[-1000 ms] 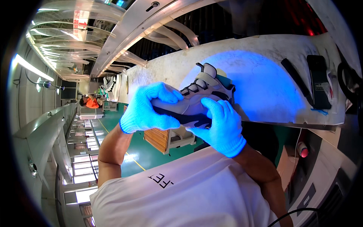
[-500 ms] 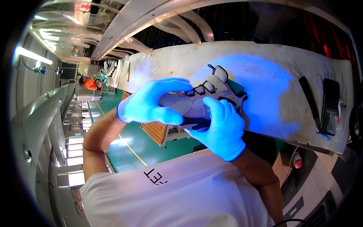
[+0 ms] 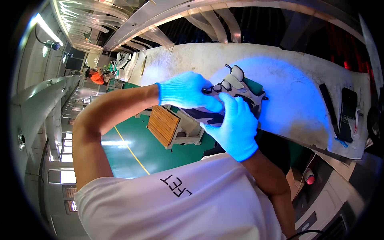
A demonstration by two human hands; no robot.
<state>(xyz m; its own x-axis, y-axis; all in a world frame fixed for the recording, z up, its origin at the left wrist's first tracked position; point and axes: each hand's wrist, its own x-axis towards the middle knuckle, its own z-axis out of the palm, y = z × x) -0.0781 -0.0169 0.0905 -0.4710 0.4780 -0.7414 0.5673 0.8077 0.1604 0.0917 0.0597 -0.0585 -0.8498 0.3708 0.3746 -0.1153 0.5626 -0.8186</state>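
Left hand (image 3: 185, 92) curls partly closed over the laced sneaker (image 3: 243, 92), right hand (image 3: 237, 130) clasps its side, at the surface's (image 3: 288, 82) near edge; sole looks attached, release not yet done.

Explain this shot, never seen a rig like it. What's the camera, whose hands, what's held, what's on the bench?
No robot here: it's a person wearing knit gloves, seen from a fisheye camera on their own head. It looks down, so straight edges bend and their white T-shirt fills the bottom.

The left grip lies over the front of a strapped sneaker; the right grip holds its near side. Blue light tints both gloves.

Behind is a pale workbench with a blue-lit patch. At its right end lie a slim black object, too unclear to name, and a flat black item. At the far left are what look like more shoes.
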